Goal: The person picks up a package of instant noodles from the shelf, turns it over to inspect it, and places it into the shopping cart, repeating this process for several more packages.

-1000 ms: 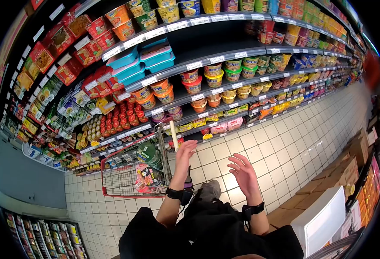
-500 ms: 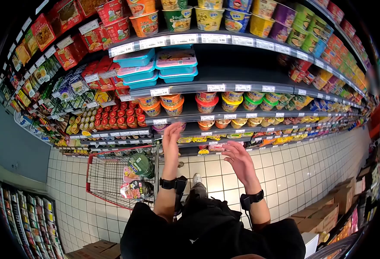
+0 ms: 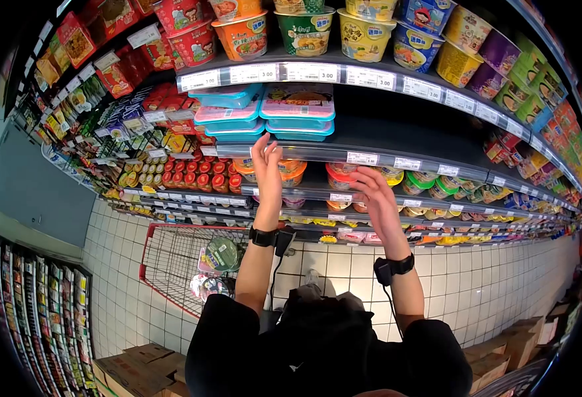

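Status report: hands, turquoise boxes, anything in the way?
Left hand empty, nearest turquoise boxes. Right hand empty, raised. Boxes stacked on lower shelf. Upper shelf directly overhead.

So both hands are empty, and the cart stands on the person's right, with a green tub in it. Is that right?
Not quite: the head view shows the cart on the person's left. The green tub is in it, and the left hand and right hand are empty.

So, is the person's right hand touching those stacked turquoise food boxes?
Apart. The head view shows a plain gap: the right hand is below and to the right of the turquoise food boxes, with grey shelf edge visible between them.
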The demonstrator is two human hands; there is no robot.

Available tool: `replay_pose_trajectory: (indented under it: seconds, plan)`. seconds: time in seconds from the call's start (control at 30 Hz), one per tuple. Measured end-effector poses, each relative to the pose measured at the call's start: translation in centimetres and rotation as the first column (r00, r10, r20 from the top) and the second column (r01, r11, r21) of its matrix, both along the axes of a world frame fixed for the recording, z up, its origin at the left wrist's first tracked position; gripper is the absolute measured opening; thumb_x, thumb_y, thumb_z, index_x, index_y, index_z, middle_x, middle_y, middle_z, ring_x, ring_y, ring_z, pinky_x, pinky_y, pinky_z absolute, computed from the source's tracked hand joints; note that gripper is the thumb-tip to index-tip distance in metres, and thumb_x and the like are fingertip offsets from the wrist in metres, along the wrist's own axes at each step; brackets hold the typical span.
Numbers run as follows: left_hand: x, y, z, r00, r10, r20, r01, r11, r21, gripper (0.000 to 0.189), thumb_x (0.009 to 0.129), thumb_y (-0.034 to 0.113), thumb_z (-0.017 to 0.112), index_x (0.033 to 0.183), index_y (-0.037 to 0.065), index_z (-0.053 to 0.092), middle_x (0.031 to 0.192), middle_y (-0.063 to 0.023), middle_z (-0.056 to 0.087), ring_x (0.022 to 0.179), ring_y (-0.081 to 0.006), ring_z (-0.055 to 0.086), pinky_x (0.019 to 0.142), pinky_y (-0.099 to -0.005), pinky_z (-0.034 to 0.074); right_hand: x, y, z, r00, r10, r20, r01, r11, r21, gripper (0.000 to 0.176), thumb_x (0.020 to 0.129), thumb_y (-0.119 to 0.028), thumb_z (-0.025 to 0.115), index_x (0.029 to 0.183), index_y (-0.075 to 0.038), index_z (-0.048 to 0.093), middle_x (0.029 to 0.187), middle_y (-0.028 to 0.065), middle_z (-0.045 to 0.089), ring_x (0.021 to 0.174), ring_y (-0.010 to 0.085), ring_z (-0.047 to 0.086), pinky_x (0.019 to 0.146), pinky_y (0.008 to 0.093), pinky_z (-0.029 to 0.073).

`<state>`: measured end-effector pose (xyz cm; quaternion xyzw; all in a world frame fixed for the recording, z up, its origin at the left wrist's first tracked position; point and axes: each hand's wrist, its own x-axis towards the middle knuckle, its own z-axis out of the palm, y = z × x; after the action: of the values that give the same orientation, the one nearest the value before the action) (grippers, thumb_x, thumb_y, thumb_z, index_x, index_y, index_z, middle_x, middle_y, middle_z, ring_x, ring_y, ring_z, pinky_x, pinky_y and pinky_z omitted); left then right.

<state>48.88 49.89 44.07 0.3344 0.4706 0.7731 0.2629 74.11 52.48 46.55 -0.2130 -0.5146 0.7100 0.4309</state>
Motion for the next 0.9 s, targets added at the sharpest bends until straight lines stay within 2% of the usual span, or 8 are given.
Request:
replay_pose_trajectory:
  seconds: [0.13,0.17,0.2,0.43,0.57,0.6,0.7,0.9]
  plan:
    - [-0.2,0.4,1.7,0.999,-0.018,0.044,0.018,1.000,0.013,0.055,0.095,0.035,0.059,0.139,0.007,0.042,0.146,-0.0147,0.037,0.134,-0.0256,0.041,0.109,-0.0371,0.039,-2.2,3.2,1.3,1.000,0.010,-0.008,-0.010,0.999,0.040,0.039,0.096,-0.008,0.047,0.135,-0.003,0.047,0.133,0.0126,0.056,0.119,0.0188,0.056,0.096,0.0297,0.045]
    - [-0.4,0.6,2.1,0.998,-0.033,0.052,0.032,0.999,0.018,0.059,0.095,0.026,0.056,0.143,0.000,0.033,0.145,-0.0188,0.036,0.133,-0.0257,0.042,0.109,-0.0357,0.035,-2.8,3.9,1.7,1.000,-0.006,0.008,0.005,0.998,0.060,0.039,0.096,-0.009,0.047,0.135,-0.003,0.047,0.133,0.0127,0.056,0.120,0.0187,0.055,0.095,0.0297,0.045]
    - [-0.5,0.6,2.2,0.998,-0.027,0.048,0.026,0.999,0.022,0.059,0.095,0.026,0.056,0.143,0.000,0.033,0.145,-0.0188,0.036,0.133,-0.0257,0.042,0.109,-0.0357,0.035,-3.4,4.6,2.0,0.999,-0.022,0.024,0.020,0.997,0.080,0.039,0.096,-0.010,0.048,0.135,-0.003,0.047,0.133,0.0128,0.055,0.120,0.0186,0.055,0.095,0.0297,0.045]
    - [-1.9,2.0,1.8,0.993,-0.085,0.079,0.086,0.996,-0.006,0.070,0.092,0.030,0.061,0.148,0.002,0.028,0.157,-0.0249,0.020,0.149,-0.0302,0.019,0.118,-0.0373,0.019,-7.9,8.9,1.3,0.987,-0.138,0.080,0.124,0.980,0.158,0.036,0.099,-0.017,0.048,0.133,-0.003,0.048,0.132,0.0115,0.055,0.121,0.0181,0.053,0.101,0.0324,0.042]
    - [-2.3,2.3,1.7,0.987,-0.123,0.103,0.123,0.992,0.003,0.074,0.092,0.034,0.060,0.149,0.001,0.026,0.156,-0.0223,0.024,0.147,-0.0292,0.023,0.118,-0.0365,0.019,-9.2,10.1,1.4,0.958,-0.229,0.175,0.199,0.964,0.174,0.046,0.096,-0.022,0.053,0.135,-0.001,0.043,0.131,0.0128,0.054,0.121,0.0184,0.051,0.103,0.0329,0.040]
    - [-2.5,2.5,1.8,0.985,-0.117,0.127,0.116,0.993,0.014,0.070,0.093,0.033,0.059,0.147,0.000,0.030,0.151,-0.0192,0.030,0.145,-0.0264,0.026,0.119,-0.0349,0.021,-9.6,10.4,1.2,0.942,-0.266,0.205,0.232,0.957,0.177,0.050,0.095,-0.024,0.055,0.137,0.000,0.041,0.130,0.0137,0.054,0.121,0.0191,0.051,0.104,0.0331,0.040]
    - [-2.8,3.0,2.1,0.983,-0.101,0.151,0.102,0.995,0.007,0.066,0.094,0.032,0.059,0.144,-0.002,0.034,0.146,-0.0158,0.037,0.143,-0.0232,0.030,0.119,-0.0333,0.023,-10.5,11.6,0.8,0.954,-0.263,0.147,0.241,0.959,0.151,0.059,0.092,-0.023,0.059,0.139,0.006,0.037,0.133,0.0190,0.053,0.119,0.0219,0.052,0.102,0.0321,0.040]
    - [-3.6,3.8,1.9,0.985,-0.081,0.155,0.084,0.996,-0.013,0.067,0.092,0.031,0.060,0.143,-0.004,0.034,0.142,-0.0142,0.040,0.141,-0.0210,0.031,0.119,-0.0339,0.020,-12.1,13.2,0.2,0.951,-0.261,0.168,0.235,0.959,0.158,0.062,0.094,-0.025,0.059,0.142,0.007,0.034,0.132,0.0176,0.054,0.123,0.0222,0.051,0.104,0.0340,0.041]
